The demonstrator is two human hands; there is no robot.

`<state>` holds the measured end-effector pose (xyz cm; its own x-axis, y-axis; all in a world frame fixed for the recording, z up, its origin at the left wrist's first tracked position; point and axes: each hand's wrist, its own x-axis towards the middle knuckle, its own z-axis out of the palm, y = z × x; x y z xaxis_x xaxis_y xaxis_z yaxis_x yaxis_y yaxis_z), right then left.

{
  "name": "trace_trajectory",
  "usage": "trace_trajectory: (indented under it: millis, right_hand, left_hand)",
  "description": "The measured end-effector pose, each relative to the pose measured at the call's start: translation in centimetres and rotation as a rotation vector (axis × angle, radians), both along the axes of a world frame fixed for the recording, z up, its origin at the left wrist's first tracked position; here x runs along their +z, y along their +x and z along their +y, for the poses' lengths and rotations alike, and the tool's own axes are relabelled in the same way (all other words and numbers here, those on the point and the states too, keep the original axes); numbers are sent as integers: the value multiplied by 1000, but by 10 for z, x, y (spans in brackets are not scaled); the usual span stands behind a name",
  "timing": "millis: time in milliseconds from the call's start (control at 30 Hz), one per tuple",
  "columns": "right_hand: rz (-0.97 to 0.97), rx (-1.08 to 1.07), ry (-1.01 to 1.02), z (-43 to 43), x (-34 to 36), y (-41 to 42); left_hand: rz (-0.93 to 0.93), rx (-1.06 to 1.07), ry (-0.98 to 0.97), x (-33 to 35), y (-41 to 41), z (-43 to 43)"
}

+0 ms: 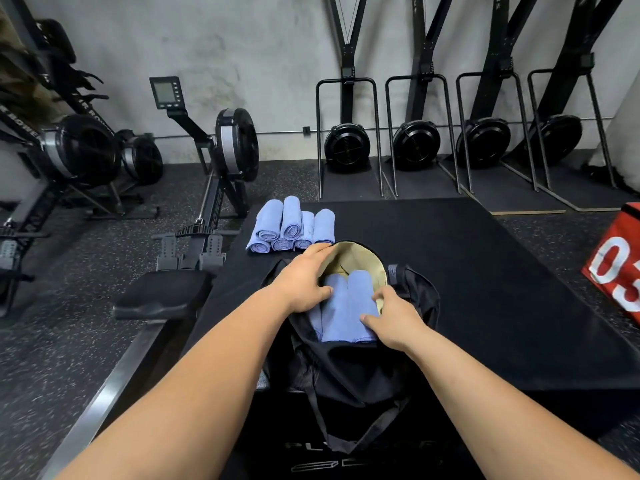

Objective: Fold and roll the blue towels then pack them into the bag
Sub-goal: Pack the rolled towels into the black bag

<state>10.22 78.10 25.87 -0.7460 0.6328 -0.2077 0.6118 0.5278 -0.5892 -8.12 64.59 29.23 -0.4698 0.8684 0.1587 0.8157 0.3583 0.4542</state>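
A black bag [349,368] with a tan lining lies open on the black box top [485,271]. Two rolled blue towels [346,310] lie side by side in its mouth. My left hand [304,282] grips the left rim of the bag's opening, thumb on the towels. My right hand [394,317] grips the right-hand towel at the right rim, fingers curled over its edge. Several more rolled blue towels [291,226] are stacked on the box just beyond the bag.
A rowing machine [207,188] and its seat [162,292] stand close on the left. More exercise machines [415,143] line the far wall. A red box [616,265] sits at the right edge. The black box top extends to the right of the bag.
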Motion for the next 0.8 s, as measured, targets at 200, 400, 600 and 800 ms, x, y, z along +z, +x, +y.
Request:
trace_trajectory:
  millis: [200, 400, 600, 800]
  right_hand:
    - [116, 7, -211, 10, -17, -17]
    - [92, 90, -131, 18, -24, -20]
    - [-55, 186, -15, 25, -13, -17]
    - [-12, 185, 182, 42, 31, -29]
  left_hand:
    - [-6, 2, 37, -1, -1, 2]
    - [3, 30, 132, -3, -9, 2]
    - [10, -48, 29, -14, -6, 4]
    - [51, -104, -46, -33, -7, 7]
